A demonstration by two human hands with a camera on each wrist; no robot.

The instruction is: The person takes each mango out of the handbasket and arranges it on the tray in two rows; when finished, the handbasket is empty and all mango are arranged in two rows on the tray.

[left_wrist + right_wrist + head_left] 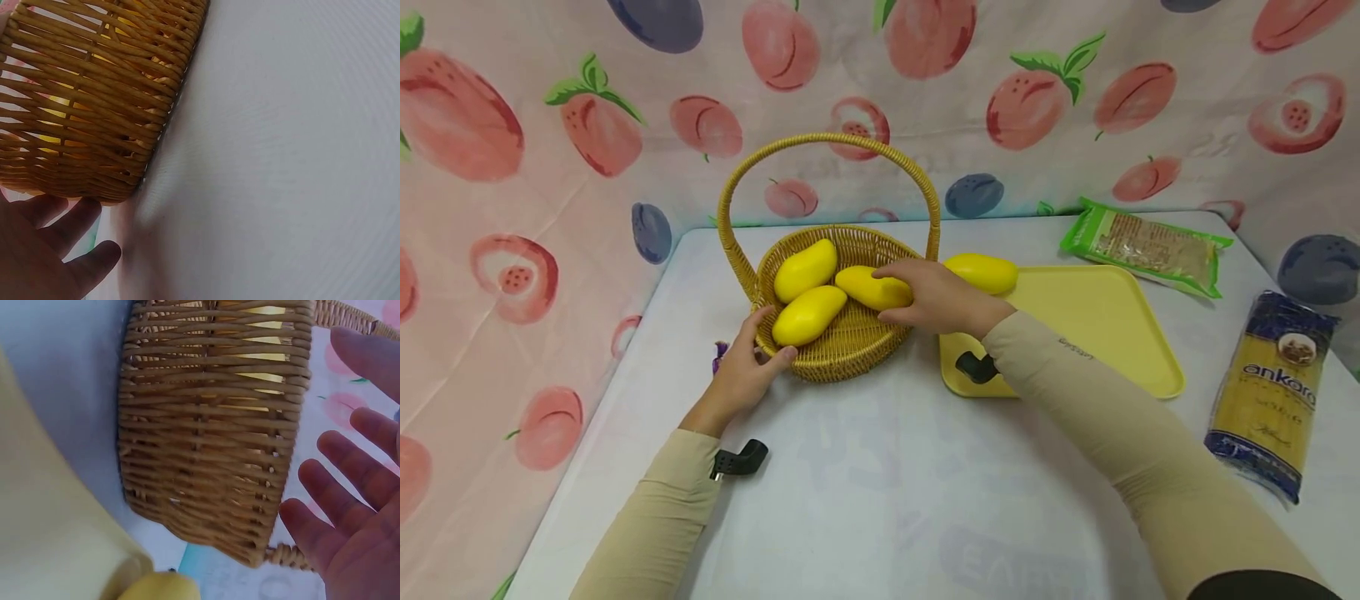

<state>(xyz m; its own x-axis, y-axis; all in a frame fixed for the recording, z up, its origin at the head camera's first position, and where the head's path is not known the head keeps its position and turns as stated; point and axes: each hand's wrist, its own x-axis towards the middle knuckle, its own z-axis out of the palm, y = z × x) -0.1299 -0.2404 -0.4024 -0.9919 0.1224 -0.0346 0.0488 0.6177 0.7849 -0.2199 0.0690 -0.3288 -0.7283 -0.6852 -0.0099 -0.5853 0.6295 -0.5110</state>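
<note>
A wicker basket (842, 367) with a tall handle stands on the table, holding a few yellow mangoes. My left hand (745, 375) rests against the basket's near left side; its loosely extended fingers (78, 222) touch the woven wall. Over the right rim, my right hand (936, 296) reaches in beside one mango (868, 286), fingertips overlapping it in the head view. The right wrist view shows that hand's fingers (340, 481) spread, with nothing between them. Two other mangoes, a rear one (806, 271) and a front one (809, 316), lie at the basket's left.
Right of the basket lies a yellow tray (1105, 333), with another mango (981, 273) at its back left edge. A green packet (1146, 246) and a blue-and-gold pasta packet (1270, 396) lie farther right. A small purple-wrapped item (720, 354) sits left of the basket.
</note>
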